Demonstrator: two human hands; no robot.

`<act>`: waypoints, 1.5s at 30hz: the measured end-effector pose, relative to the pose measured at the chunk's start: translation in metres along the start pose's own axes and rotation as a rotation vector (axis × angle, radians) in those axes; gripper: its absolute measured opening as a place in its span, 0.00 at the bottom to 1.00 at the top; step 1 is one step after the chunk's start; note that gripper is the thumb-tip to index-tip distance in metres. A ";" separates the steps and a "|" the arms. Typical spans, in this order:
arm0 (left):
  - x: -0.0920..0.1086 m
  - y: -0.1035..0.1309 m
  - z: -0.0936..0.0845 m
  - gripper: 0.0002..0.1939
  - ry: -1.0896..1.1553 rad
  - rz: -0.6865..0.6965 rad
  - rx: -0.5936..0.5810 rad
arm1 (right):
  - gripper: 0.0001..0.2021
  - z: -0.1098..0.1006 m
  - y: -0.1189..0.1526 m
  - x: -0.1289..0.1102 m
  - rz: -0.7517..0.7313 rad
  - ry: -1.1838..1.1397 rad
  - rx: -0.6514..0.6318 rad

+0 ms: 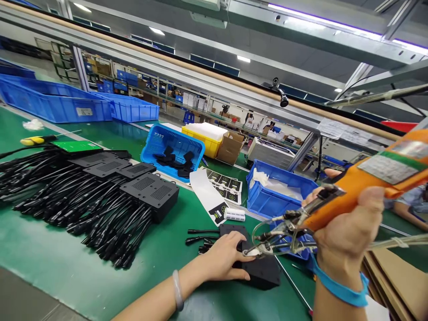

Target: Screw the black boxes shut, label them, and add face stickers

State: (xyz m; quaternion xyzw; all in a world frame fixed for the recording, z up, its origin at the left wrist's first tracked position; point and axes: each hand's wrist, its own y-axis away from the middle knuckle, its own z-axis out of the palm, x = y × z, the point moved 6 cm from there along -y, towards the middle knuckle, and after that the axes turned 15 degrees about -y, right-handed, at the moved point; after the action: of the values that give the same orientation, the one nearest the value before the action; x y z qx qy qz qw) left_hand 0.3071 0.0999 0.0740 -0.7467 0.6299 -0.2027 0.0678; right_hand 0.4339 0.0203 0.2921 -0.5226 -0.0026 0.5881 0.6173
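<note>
My right hand, with a blue wristband, is wrapped around an orange handheld power screwdriver. Clear tubes and metal fittings surround its front end. The white nozzle points down at a black plastic box on the green bench. My left hand, a pale bangle at its wrist, lies across this box with fingers spread. A fingertip is right by the nozzle, and whether it touches I cannot tell. Short black cables stick out of the box's left side. My hand covers part of the box.
Several finished-looking black boxes with bundled cables stand at left, beside a yellow-handled screwdriver. A light-blue basket holds black parts. Label sheets, a white ribbed piece and a blue bin lie beyond. Cardboard sits right.
</note>
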 end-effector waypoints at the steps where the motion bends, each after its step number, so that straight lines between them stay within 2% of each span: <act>1: 0.000 -0.001 0.001 0.25 0.004 -0.010 0.018 | 0.26 0.003 -0.001 -0.006 0.023 -0.022 0.001; 4: -0.003 -0.003 0.005 0.24 0.024 -0.055 0.037 | 0.29 0.003 0.007 -0.004 0.122 -0.012 -0.004; 9: -0.005 -0.005 0.007 0.27 0.003 -0.092 0.044 | 0.28 -0.013 0.035 0.030 0.208 0.033 -0.017; 12: -0.005 -0.006 0.005 0.26 -0.012 -0.098 0.043 | 0.25 -0.018 0.043 0.043 0.186 0.009 -0.037; 16: -0.003 -0.006 0.005 0.23 0.008 -0.098 0.059 | 0.23 -0.022 0.049 0.045 0.114 0.011 -0.063; 20: -0.004 -0.005 0.009 0.22 0.037 -0.150 0.068 | 0.25 -0.028 0.060 0.049 0.198 0.022 -0.071; 25: -0.003 -0.005 0.013 0.18 0.057 -0.118 0.072 | 0.25 -0.030 0.070 0.048 0.204 -0.022 -0.043; 27: -0.003 -0.005 0.011 0.20 0.082 -0.105 0.057 | 0.28 -0.028 0.067 0.046 0.274 -0.084 -0.055; 29: -0.009 -0.004 0.006 0.30 0.134 -0.136 0.062 | 0.31 -0.029 0.056 0.041 0.334 -0.129 -0.056; 32: -0.029 -0.002 -0.007 0.43 0.176 -0.274 0.117 | 0.33 -0.038 0.026 0.019 0.287 -0.125 -0.026; 36: -0.061 -0.001 -0.015 0.39 0.158 -0.427 0.136 | 0.31 -0.047 -0.011 -0.009 0.168 -0.077 -0.083; 39: -0.075 -0.002 -0.010 0.38 0.137 -0.443 0.090 | 0.32 -0.052 -0.018 -0.014 0.147 -0.035 -0.093; 42: -0.077 -0.003 -0.007 0.37 0.101 -0.409 0.057 | 0.34 -0.056 -0.014 -0.006 0.171 -0.001 -0.077; 45: -0.065 -0.005 -0.011 0.34 0.080 -0.349 0.081 | 0.32 -0.065 -0.009 0.006 0.165 0.002 -0.012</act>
State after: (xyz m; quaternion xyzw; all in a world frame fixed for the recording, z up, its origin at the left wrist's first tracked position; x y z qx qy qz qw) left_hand 0.2989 0.1651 0.0719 -0.8325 0.4845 -0.2662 0.0364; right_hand 0.4823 -0.0152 0.2644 -0.5255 0.0376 0.6363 0.5635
